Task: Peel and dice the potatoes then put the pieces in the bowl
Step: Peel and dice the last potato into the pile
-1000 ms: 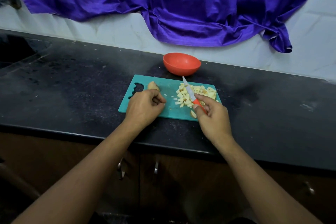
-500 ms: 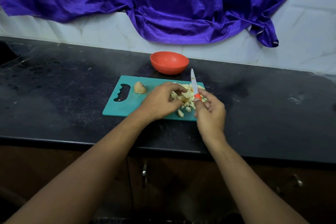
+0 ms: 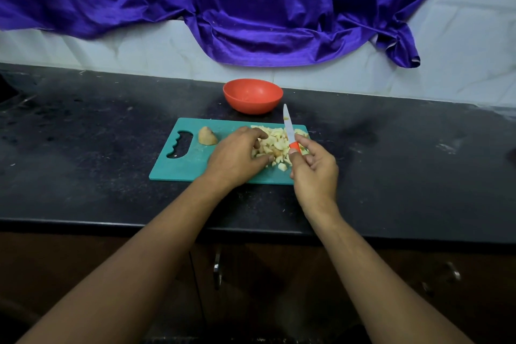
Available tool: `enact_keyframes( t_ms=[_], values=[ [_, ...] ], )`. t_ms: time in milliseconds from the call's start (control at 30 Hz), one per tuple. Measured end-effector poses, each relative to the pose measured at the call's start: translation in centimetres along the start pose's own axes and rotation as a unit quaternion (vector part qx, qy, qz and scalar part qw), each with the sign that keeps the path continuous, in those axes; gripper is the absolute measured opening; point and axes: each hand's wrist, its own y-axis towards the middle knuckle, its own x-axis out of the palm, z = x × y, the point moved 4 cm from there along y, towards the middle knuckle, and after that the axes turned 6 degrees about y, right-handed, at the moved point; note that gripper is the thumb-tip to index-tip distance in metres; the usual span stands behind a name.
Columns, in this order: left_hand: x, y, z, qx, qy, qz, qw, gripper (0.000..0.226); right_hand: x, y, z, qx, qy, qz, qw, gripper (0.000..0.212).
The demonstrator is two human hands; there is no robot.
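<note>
A teal cutting board [image 3: 181, 165] lies on the black counter. A pile of diced potato [image 3: 275, 142] covers the board's right part. My left hand [image 3: 237, 156] lies against the pile's left side, fingers curled around some pieces. My right hand [image 3: 314, 167] grips a small knife [image 3: 289, 130] by its orange handle, the white blade pointing up and away over the pile. One uncut potato piece [image 3: 207, 136] sits near the board's handle slot. The orange bowl [image 3: 252, 95] stands just behind the board; it looks empty.
Purple cloth [image 3: 251, 8] hangs on the white wall behind the counter. Black counter [image 3: 97, 134] stretches left and right of the board. Its front edge runs below my wrists, with wooden cabinet doors [image 3: 251, 274] underneath.
My left hand moved right from the uncut piece to the diced pile and curled into it. The knife tipped upright, off the pile. The view has shifted a little.
</note>
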Motion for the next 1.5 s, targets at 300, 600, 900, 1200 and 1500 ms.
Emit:
enact_keyframes(
  t_ms=[300,600,900,1200,1500],
  values=[
    [0.0,-0.5,0.0,0.03,0.003,0.004,1.0,0.021,0.1,0.0,-0.1,0.005,-0.005,-0.004,1.0,0.036],
    [-1.4,-2.5,-1.6,0.007,-0.044,0.026,0.999,0.006,0.1,-0.1,-0.1,0.003,-0.01,-0.006,1.0,0.036],
    [-1.1,-2.4,-1.0,0.031,-0.012,-0.012,0.999,0.019,0.1,-0.2,-0.1,0.001,-0.027,-0.008,1.0,0.036],
    [-2.7,-3.4,-3.1,-0.013,-0.032,-0.018,0.999,0.006,0.0,-0.1,-0.1,0.0,-0.038,-0.012,0.999,0.036],
    [-2.8,-3.8,-3.9,-0.027,-0.045,-0.002,0.999,0.027,0.4,-0.4,-0.5,-0.003,-0.063,-0.024,0.998,0.037]
  ],
)
